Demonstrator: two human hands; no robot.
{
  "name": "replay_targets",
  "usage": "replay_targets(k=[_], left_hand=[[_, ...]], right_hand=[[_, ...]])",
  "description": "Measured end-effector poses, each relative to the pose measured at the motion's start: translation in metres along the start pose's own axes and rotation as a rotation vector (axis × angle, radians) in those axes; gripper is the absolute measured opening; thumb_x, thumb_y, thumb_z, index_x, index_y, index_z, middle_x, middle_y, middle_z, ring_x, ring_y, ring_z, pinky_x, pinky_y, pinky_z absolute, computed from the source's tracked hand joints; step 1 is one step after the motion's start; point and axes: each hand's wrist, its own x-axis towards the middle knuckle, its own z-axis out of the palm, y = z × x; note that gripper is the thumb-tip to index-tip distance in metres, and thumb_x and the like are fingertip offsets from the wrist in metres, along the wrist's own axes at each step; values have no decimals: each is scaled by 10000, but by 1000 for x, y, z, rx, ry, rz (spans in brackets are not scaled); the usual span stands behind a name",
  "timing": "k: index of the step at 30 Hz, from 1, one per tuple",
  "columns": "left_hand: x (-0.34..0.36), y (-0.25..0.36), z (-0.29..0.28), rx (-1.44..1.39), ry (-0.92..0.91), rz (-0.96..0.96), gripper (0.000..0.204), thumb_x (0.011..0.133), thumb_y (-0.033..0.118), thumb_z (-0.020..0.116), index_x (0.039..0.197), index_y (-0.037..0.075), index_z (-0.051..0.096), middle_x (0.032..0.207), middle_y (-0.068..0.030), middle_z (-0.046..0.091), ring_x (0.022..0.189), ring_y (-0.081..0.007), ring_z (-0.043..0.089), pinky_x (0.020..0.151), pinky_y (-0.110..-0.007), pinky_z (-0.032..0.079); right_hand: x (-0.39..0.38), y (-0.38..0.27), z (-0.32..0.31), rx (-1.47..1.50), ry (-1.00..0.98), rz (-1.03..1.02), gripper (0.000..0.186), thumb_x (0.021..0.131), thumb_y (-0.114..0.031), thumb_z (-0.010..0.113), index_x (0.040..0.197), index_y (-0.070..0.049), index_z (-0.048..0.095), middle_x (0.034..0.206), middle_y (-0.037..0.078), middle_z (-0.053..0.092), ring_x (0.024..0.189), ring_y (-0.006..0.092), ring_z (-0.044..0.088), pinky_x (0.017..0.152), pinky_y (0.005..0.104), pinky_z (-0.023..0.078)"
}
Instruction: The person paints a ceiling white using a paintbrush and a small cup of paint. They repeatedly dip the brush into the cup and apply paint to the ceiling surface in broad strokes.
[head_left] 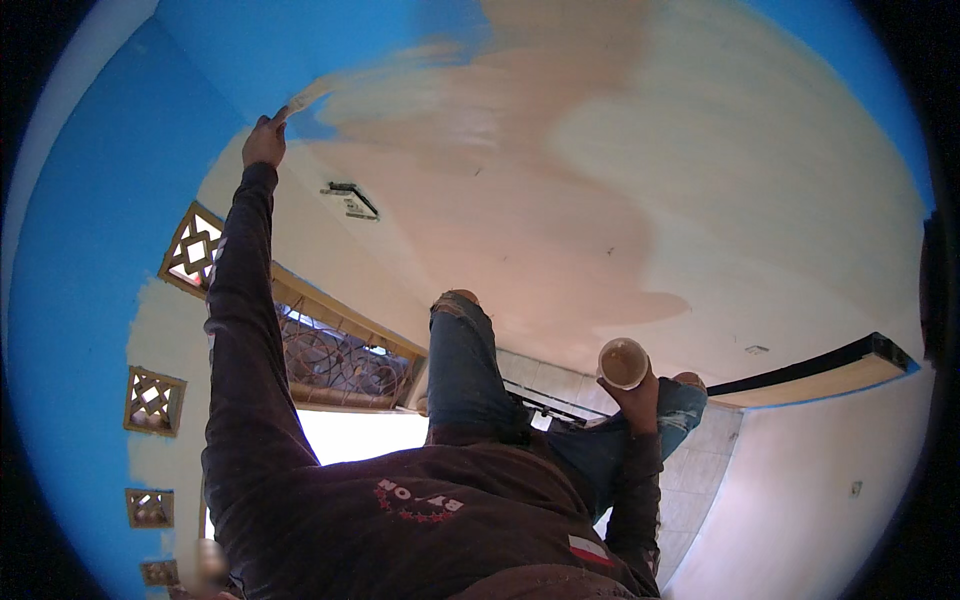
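Note:
My left arm stretches far up to the wall, and my left hand [265, 145] grips a paintbrush [302, 101]. Its bristles touch the wall [480, 190] at the edge between blue paint and a streaky cream coat. Lower down on the right, my right hand [638, 402] is wrapped round a round, pale cup [622, 364]. Beige paint seems to be inside the cup, though its depth cannot be made out. Wet-looking strokes run from the brush to the right across the blue.
A small rectangular wall opening [350, 199] lies below the brush. At left are patterned vent blocks [154, 401] and a window with a curly metal grille [345, 355]. A dark-edged shelf [815, 372] juts out at right. My bent knees [463, 325] show in ripped jeans.

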Motion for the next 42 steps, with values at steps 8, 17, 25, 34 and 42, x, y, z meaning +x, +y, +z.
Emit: replay_targets(k=[8,17,25,34,42], left_hand=[[2,-6,37,198,-49,-259,318,917,107,566,1213,151,672,1136,-147,640,945,-375,700,772,-481,595],[33,95,16,131,-56,-204,271,890,129,616,1149,69,669,1232,-188,584,908,-408,700,778,-496,602],[13,152,-58,-22,99,24,338,869,79,572,1202,84,625,1153,-217,601,866,-423,690,735,-517,594],[-8,252,-139,-201,110,146,343,837,-15,552,1173,-83,562,1069,-261,596,814,-377,684,673,-412,591],[-36,280,-159,-431,347,233,328,967,163,594,1294,155,623,968,-105,618,714,-320,667,605,-426,589]], right_hand=[[2,0,0,24,-13,28,712,670,-185,929,1263,3,583,1182,150,698,1095,246,679,933,375,546],[3,4,-3,-22,-31,44,754,662,-216,941,1285,-29,561,1179,162,699,1103,273,682,924,397,546],[4,4,4,8,-38,5,731,673,-200,930,1275,5,570,1176,170,699,1098,269,681,923,385,545],[4,1,3,-58,-66,82,716,681,-192,922,1273,17,577,1174,164,700,1086,260,682,932,379,540],[1,3,3,-43,-42,49,712,682,-189,922,1269,20,578,1162,157,706,1082,252,684,924,376,542]])
